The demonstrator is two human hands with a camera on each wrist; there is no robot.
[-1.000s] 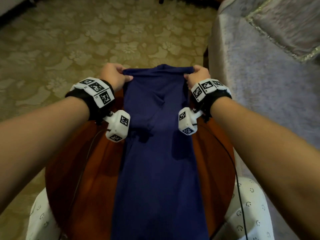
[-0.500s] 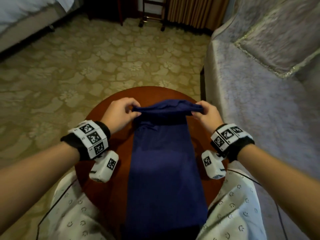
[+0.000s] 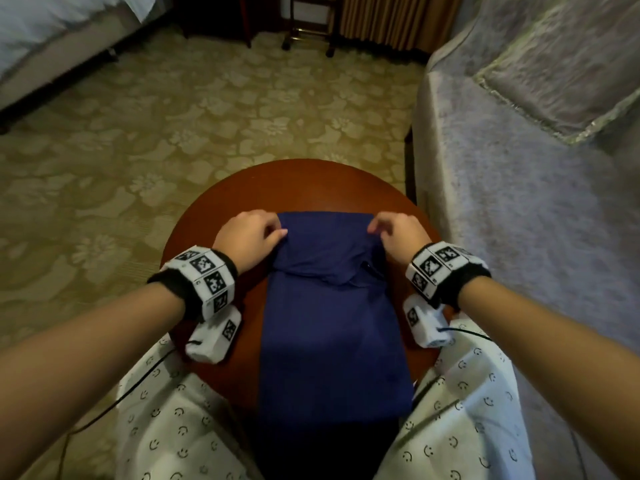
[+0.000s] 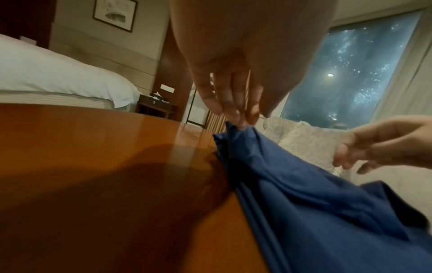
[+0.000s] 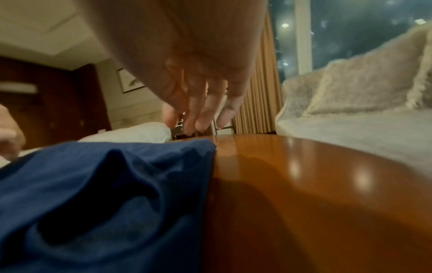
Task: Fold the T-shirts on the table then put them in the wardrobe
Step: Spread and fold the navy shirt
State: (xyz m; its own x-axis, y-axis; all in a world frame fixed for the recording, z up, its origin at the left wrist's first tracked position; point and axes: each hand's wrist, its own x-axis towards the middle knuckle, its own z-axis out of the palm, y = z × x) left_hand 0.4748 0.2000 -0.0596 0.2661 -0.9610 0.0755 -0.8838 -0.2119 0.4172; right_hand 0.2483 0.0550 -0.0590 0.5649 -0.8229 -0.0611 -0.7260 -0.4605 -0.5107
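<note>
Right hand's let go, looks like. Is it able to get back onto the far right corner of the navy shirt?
Probably yes. The right hand hovers open just above that corner of the navy T-shirt, nothing between them. The left hand pinches the other corner, out of its way.

Dim warm light, blurred wrist views

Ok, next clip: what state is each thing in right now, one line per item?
blue T-shirt: a long narrow strip on the table, far end doubled back, near end hanging off the edge.
left hand: fingers pinch the shirt's far left corner.
right hand: open, fingers spread just above the far right corner, apparently not gripping.
round wooden table: bears the shirt.
</note>
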